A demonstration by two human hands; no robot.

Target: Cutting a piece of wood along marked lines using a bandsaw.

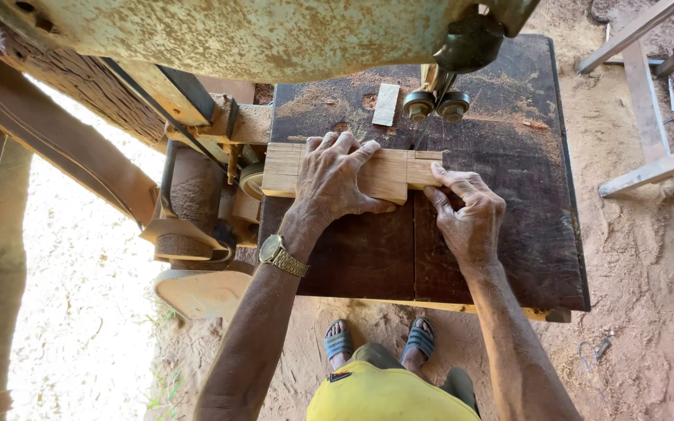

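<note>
A pale wooden block lies flat on the dark band-saw table, its notched right end under the blade guide rollers. My left hand presses down on top of the block, fingers spread over its far edge; a gold wristwatch sits on that wrist. My right hand rests at the block's right end, fingertips pushing against the cut step next to the blade. A small offcut lies farther back on the table.
The rusty saw housing looms above at the back. Wheel and drive parts stand left of the table. A wooden frame stands at right on sawdust-covered ground. My sandalled feet are below the table's front edge.
</note>
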